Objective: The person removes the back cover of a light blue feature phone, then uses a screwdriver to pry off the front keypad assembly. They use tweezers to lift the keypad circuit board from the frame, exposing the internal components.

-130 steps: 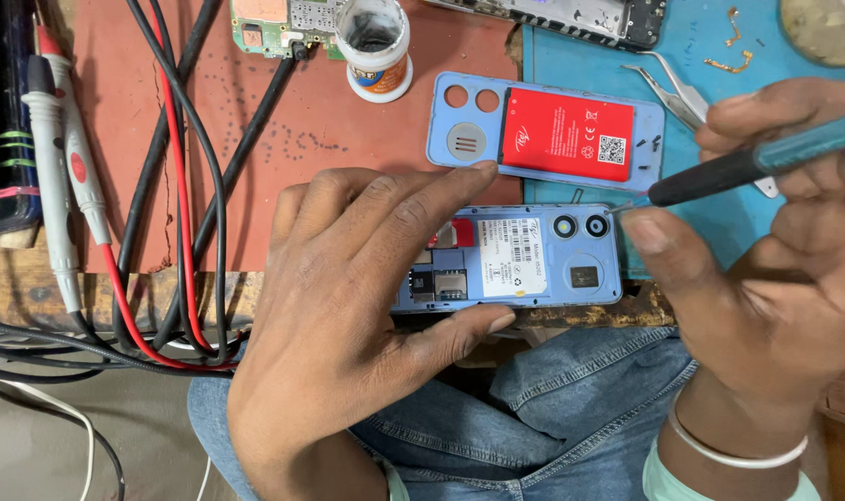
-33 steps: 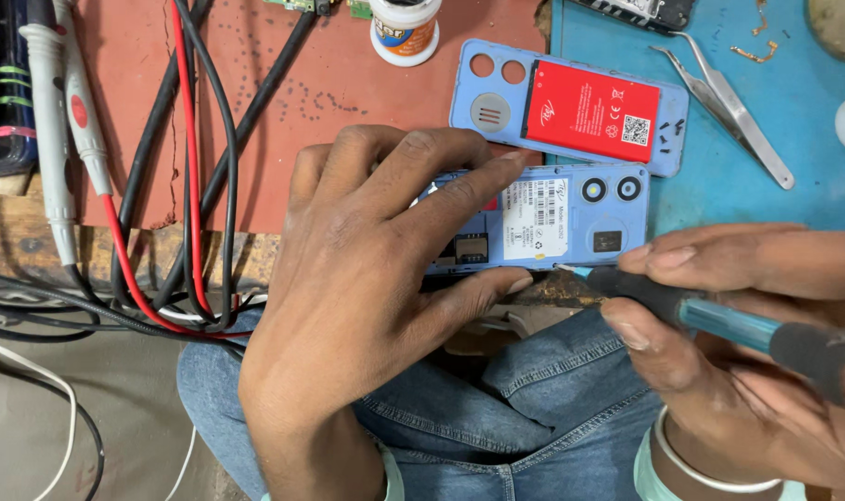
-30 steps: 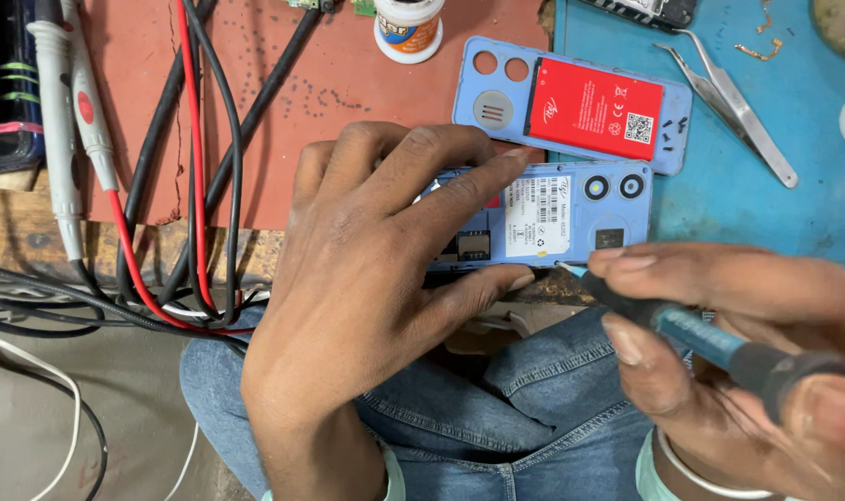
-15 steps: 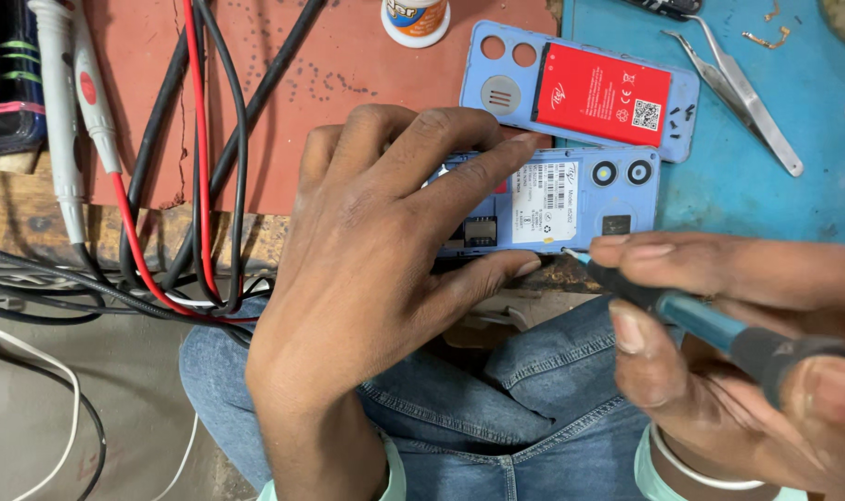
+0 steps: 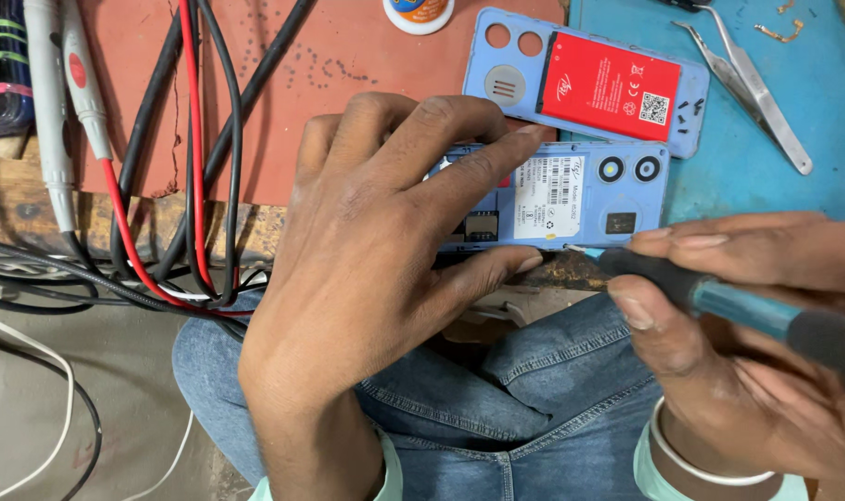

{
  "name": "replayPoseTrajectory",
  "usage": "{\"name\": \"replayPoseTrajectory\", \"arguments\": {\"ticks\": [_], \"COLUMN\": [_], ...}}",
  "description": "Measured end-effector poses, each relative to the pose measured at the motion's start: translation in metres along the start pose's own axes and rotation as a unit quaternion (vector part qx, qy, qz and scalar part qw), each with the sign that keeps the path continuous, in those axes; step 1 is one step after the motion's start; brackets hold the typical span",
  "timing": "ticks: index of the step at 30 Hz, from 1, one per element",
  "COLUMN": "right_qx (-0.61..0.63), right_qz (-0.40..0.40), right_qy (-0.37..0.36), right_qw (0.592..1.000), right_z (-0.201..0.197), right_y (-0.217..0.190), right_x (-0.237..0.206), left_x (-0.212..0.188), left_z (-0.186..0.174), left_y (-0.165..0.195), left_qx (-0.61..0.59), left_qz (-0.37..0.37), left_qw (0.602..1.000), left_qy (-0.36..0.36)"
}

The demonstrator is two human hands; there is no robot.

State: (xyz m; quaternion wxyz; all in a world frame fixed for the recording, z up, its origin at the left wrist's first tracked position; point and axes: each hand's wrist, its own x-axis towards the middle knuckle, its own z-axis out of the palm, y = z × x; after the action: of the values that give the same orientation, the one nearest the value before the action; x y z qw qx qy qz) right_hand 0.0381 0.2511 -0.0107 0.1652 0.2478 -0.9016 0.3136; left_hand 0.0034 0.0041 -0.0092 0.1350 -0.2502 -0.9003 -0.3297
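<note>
Right hand (image 5: 738, 362) gripping screwdriver (image 5: 719, 301), tip at lower edge of blue phone (image 5: 580, 195) on worktop (image 5: 775, 167) edge, left hand (image 5: 385, 241) clamped over phone w/ fingers spread, back cover + red battery (image 5: 608, 88) just beyond, tweezers (image 5: 752, 88) far right.

The wooden bench (image 5: 32, 199) carried a red mat (image 5: 283, 83) and a blue mat (image 5: 812, 102). Probe leads (image 5: 199, 139) crossed the red one; tweezers (image 5: 752, 88) lay on the blue; a phone back cover (image 5: 506, 65) straddled both.
</note>
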Motion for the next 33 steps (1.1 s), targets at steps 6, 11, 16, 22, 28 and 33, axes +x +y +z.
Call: {"name": "replayPoseTrajectory", "arguments": {"ticks": [6, 11, 16, 22, 28, 33], "right_qx": [-0.003, 0.024, -0.006, -0.219, -0.274, -0.281], "right_qz": [-0.071, -0.03, -0.012, -0.019, -0.024, -0.032], "right_qy": [-0.009, 0.012, -0.009, -0.165, -0.241, -0.257], "right_qw": [0.997, 0.999, 1.0, 0.961, 0.931, 0.924], "right_z": [-0.003, 0.004, -0.006, -0.028, -0.038, -0.035], "right_y": [-0.001, 0.004, -0.002, 0.013, 0.02, 0.014], "right_x": [0.002, -0.009, 0.002, 0.029, 0.032, 0.035], "left_x": [-0.002, -0.005, -0.007, -0.007, -0.008, -0.008], "left_z": [0.001, 0.003, 0.003, 0.006, 0.005, 0.005], "left_y": [0.002, 0.0, -0.003, -0.005, -0.004, -0.002], "left_qx": [0.018, 0.011, 0.019, 0.015, 0.004, -0.022], "left_qz": [0.001, 0.006, 0.015, 0.024, 0.016, 0.0], "left_qw": [1.0, 1.0, 1.0, 0.999, 0.999, 0.999], "left_qy": [0.007, 0.013, 0.019, 0.032, 0.049, 0.046]}}
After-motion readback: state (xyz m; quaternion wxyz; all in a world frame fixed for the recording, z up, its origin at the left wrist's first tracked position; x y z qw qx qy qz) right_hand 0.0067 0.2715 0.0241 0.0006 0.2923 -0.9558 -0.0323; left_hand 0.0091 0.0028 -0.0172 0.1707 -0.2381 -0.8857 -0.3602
